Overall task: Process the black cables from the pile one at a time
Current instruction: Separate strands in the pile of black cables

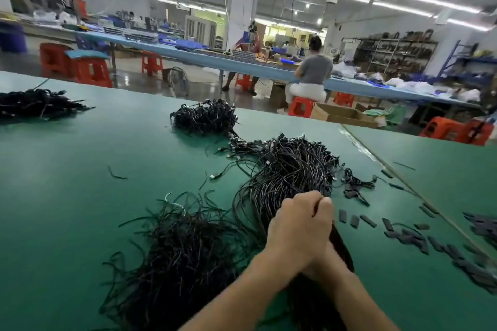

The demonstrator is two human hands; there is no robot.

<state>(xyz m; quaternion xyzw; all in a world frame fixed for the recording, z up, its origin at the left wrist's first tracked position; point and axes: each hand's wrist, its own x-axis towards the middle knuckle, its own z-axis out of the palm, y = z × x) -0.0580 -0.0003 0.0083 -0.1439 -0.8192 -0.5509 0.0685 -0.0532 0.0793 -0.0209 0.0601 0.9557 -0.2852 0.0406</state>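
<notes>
Green, smooth matting covers the worktable [80,196], which carries four black heaps. The main cable pile [293,166], thin round leads with small connectors, lies at centre, just beyond the hands. Two smaller cable heaps sit toward the far edge: a far-left heap [35,103] and a far-centre heap [204,118]. A flat-strip heap [183,258] lies near left. Short flat sleeves [403,234], too many to count, scatter at right beside a table seam [403,177]. The left hand [298,228] curls its fingers round strands trailing from the main cable pile. The right hand [326,260] is mostly covered by the left, so its grip cannot be determined. Open matting lies at left.
</notes>
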